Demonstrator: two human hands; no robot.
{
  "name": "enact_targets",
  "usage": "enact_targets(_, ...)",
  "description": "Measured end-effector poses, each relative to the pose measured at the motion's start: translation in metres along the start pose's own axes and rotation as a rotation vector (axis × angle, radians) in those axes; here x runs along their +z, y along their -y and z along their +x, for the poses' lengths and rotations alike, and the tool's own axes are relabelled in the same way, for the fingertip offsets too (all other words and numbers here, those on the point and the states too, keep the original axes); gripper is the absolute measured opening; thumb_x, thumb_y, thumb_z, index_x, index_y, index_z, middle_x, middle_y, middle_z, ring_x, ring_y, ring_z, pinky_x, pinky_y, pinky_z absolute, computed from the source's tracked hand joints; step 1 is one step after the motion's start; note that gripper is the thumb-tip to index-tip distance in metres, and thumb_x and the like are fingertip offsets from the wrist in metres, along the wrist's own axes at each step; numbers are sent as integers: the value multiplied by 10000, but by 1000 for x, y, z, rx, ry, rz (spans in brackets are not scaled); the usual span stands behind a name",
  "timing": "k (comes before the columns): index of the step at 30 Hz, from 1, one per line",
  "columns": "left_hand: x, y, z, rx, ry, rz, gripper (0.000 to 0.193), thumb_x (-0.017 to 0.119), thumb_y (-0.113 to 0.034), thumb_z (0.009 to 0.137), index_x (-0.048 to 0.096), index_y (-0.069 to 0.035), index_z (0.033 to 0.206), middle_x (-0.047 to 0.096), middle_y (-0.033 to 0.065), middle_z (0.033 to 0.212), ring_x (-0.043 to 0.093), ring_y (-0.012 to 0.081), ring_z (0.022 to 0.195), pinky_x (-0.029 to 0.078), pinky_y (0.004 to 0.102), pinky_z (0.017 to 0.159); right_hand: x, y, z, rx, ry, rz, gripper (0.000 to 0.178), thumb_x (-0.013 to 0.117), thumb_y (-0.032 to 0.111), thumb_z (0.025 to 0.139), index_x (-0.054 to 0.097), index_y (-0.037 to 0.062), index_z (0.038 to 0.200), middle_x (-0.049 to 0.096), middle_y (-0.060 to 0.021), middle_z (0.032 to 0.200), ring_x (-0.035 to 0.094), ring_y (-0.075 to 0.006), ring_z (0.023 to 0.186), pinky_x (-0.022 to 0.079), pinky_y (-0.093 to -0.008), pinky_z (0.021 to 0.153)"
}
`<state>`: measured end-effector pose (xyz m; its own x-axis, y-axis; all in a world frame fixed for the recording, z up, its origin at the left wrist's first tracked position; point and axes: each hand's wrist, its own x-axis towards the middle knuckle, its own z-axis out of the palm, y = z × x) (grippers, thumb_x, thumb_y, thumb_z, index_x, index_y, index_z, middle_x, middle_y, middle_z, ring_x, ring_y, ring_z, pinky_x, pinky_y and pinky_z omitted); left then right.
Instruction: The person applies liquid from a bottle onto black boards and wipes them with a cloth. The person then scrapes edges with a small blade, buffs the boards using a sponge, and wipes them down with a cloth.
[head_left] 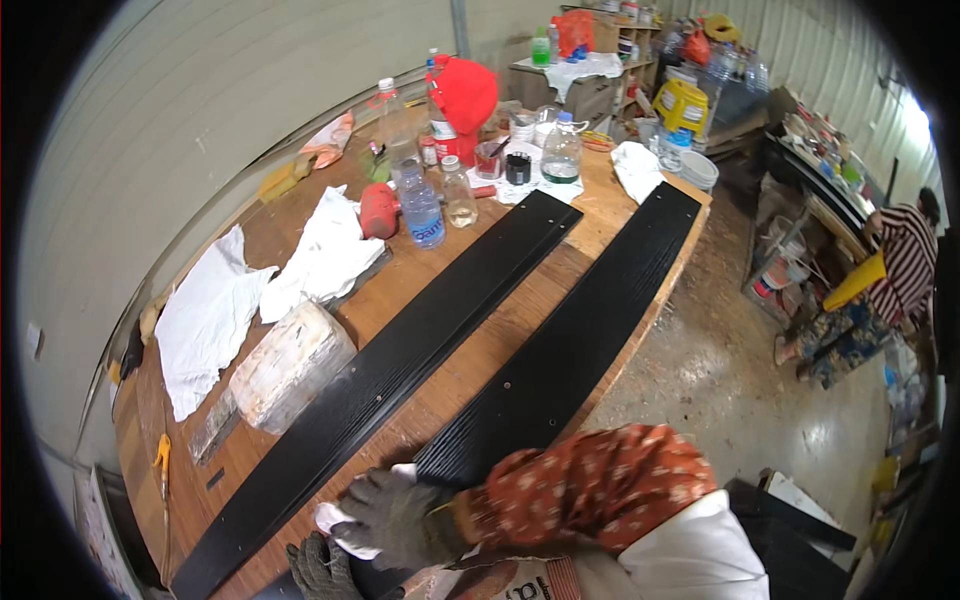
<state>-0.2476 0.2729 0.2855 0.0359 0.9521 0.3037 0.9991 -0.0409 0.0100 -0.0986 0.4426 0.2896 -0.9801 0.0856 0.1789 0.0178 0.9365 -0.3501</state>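
Note:
Two long black boards lie side by side on the wooden table: the left board (pixel 400 350) and the right board (pixel 565 345). Both have a ridged surface with small round spots along them. My right hand (pixel 395 515), in a dark grey glove, presses a white cloth (pixel 332 518) onto the near part of the right board. Cloth edges poke out around its fingers. Close by at the lower edge, my left hand (pixel 322 568), gloved too, rests with fingers stretched out beside the cloth. The near end of the right board is mostly hidden by my hands and sleeve.
Left of the boards are a stained block (pixel 295 365), white rags (pixel 215 315), a red mallet head (pixel 379 210) and a yellow-handled tool (pixel 163 455). Bottles (pixel 424 215) and a black cup (pixel 518 168) stand farther back. A person (pixel 895 265) is at the right.

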Motion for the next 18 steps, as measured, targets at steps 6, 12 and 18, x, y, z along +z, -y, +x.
enact_targets(6, -12, 1, -26, -26, 33, 87, 864, 682, -562, 654, 468, -120, 1365, 472, 239, 1322, 471, 422, 1198, 319, 583, 1055, -51, -159, -130, 129, -290, 219, 325, 527, 271, 893, 591, 113, 1170, 648, -131, 1032, 617, -294, 969, 463, -421, 875)
enact_targets(12, -19, -6, -22, 42, -41, 80, 754, 655, -512, 706, 519, -102, 1323, 481, 238, 1315, 478, 461, 1170, 365, 591, 1011, -163, -232, -297, 1263, -675, -181, 401, 545, 390, 906, 654, 36, 1059, 689, -142, 934, 663, -258, 810, 526, -353, 679)
enact_targets(18, -55, -1, 5, 44, 281, -39, 666, 654, -355, 760, 493, -76, 1344, 501, 265, 1285, 500, 472, 1136, 393, 545, 1000, -170, -255, -326, 1447, -1050, -381, 543, 550, 536, 866, 613, 109, 1197, 633, -235, 1095, 594, -410, 1029, 470, -452, 865)
